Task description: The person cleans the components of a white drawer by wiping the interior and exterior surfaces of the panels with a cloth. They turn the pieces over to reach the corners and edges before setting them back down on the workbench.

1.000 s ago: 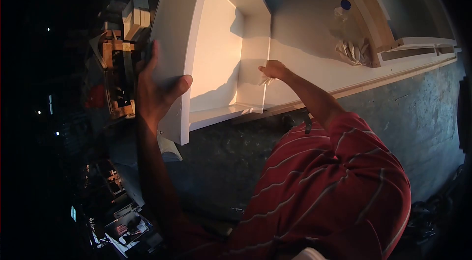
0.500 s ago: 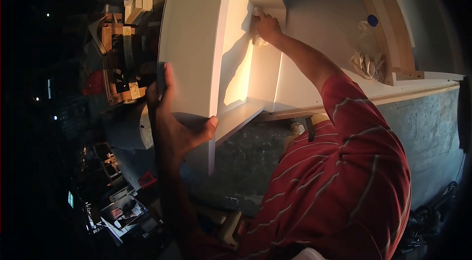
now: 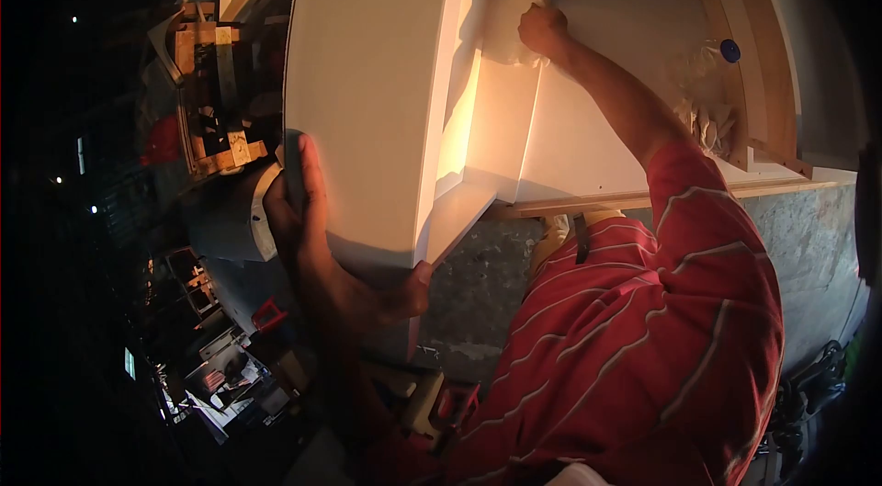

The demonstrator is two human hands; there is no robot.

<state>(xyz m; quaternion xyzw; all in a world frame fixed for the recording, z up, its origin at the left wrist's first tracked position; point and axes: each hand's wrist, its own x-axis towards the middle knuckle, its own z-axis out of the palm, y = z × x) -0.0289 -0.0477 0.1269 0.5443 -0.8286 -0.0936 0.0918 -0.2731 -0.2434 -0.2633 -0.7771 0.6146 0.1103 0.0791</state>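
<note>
A white box-like panel piece (image 3: pixel 367 100) stands tilted on the white work surface (image 3: pixel 606 45). My left hand (image 3: pixel 335 247) grips its near left edge, fingers on the outer face and thumb at the lower corner. Inside the recess, at the upper right, my right hand (image 3: pixel 544 28) is closed around a pale crumpled cloth (image 3: pixel 514 47), which lies against the inner wall. Warm light falls on part of the recess.
To the right are a clear bottle with a blue cap (image 3: pixel 729 50), pale gloves (image 3: pixel 709 126) and a wood-edged curved panel (image 3: pixel 767 54). Wooden frames (image 3: pixel 225 151) are at the left. A red object (image 3: pixel 268 314) and clutter lie lower left.
My right hand has moved right with the cloth, away from the recess's inner corner. The white piece has shifted and turned slightly, with my left hand still on it, and the view has shifted.
</note>
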